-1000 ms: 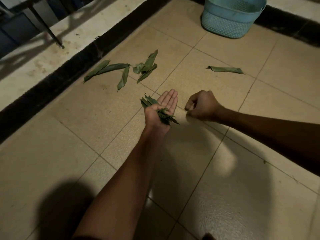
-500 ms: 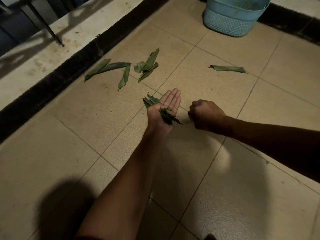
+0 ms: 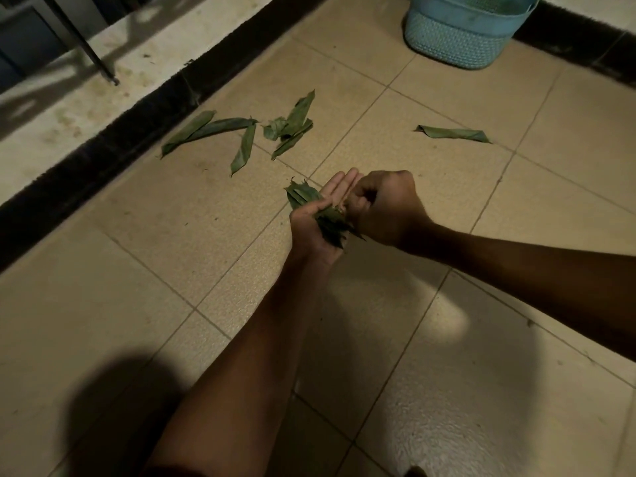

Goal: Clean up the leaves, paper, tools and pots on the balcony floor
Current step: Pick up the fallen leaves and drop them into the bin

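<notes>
My left hand [image 3: 332, 196] is palm up over the tiled floor, fingers straight, with its thumb pinning a bundle of green leaves [image 3: 303, 196] across the palm. My right hand [image 3: 389, 208] is curled into a fist and pressed against the left palm, fingertips at the bundle. What the fist holds, if anything, is hidden. Loose leaves lie on the floor beyond the hands: two long ones [image 3: 206, 129], a narrow one [image 3: 244, 149], a small heap [image 3: 292, 122], and a single folded leaf [image 3: 454, 134] to the right.
A light blue woven basket [image 3: 461, 39] stands at the far right, against a dark skirting. A black raised border [image 3: 103, 146] runs diagonally on the left, with a stained ledge and a metal railing post [image 3: 86, 46] behind it.
My right fist has moved left, from beside the left hand to touching its palm and the leaf bundle. The left hand has kept its hold on the leaves.
</notes>
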